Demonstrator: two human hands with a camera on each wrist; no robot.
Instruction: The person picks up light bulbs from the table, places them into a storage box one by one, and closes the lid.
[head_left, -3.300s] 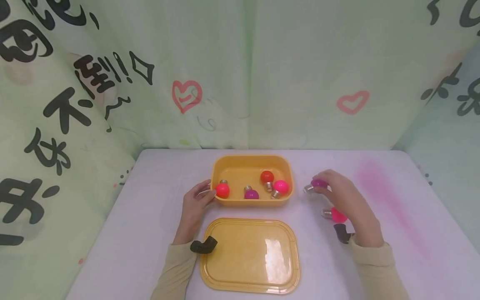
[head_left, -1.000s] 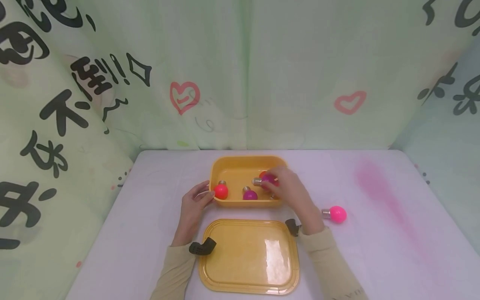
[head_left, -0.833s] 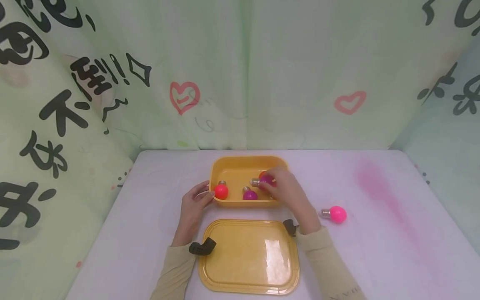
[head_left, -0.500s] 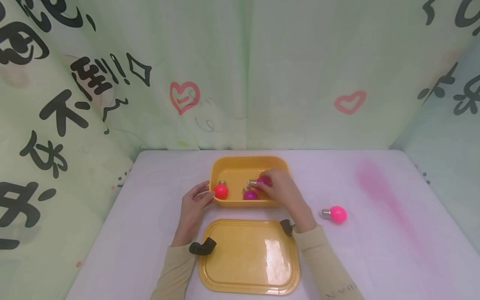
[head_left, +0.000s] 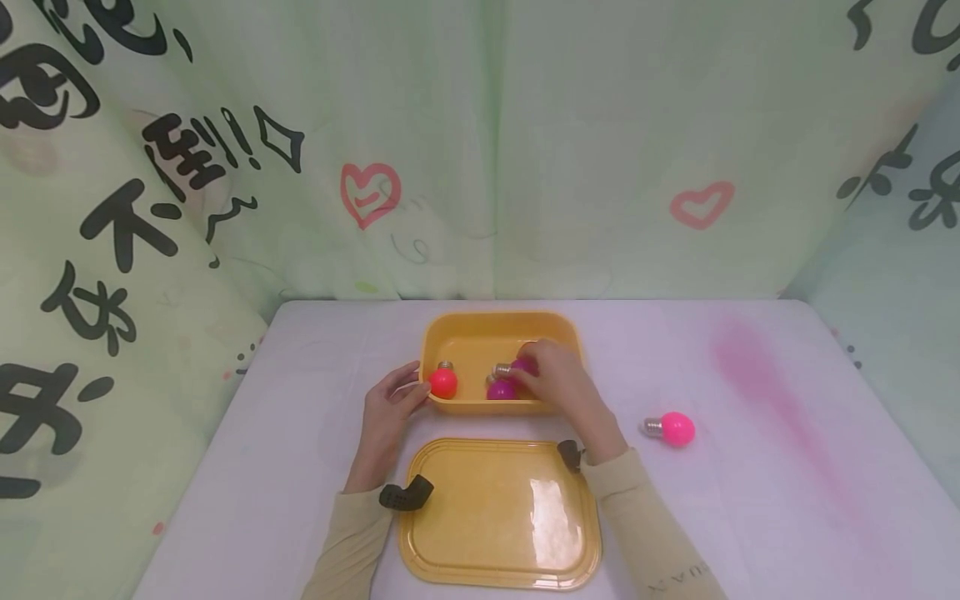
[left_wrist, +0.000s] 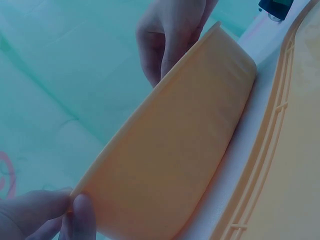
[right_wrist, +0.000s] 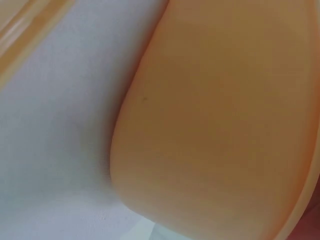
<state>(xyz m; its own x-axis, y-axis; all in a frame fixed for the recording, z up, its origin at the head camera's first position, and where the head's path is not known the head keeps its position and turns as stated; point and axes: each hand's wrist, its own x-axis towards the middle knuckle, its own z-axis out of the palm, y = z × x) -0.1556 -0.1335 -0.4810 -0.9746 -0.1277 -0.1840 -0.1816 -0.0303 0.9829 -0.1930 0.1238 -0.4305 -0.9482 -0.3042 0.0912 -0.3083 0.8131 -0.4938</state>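
Note:
A yellow plastic box (head_left: 465, 407) stands on the table; its outer wall fills much of both wrist views. At its left end my left hand (head_left: 387, 412) pinches the rim between thumb and fingers. My right hand (head_left: 564, 379) reaches inside over the right half, gripping a purple light bulb (head_left: 522, 366) whose silver screw base points left. Just below that base lies another purple bulb (head_left: 502, 391), overlapping it in the head view. A bright red-pink bulb (head_left: 443, 383) rests in the left corner near my left fingers. The bulbs under my right hand are hidden.
A pink bulb (head_left: 678, 429) lies on the white tabletop (head_left: 750, 517) to the right of the box. In front of the box is a flat yellow lid (head_left: 487, 508). Green cloth (head_left: 585, 150) with drawings hangs behind the table.
My right hand has carried the purple bulb from the right of the table into the box, then lower and a little left. My left hand has stayed at the rim.

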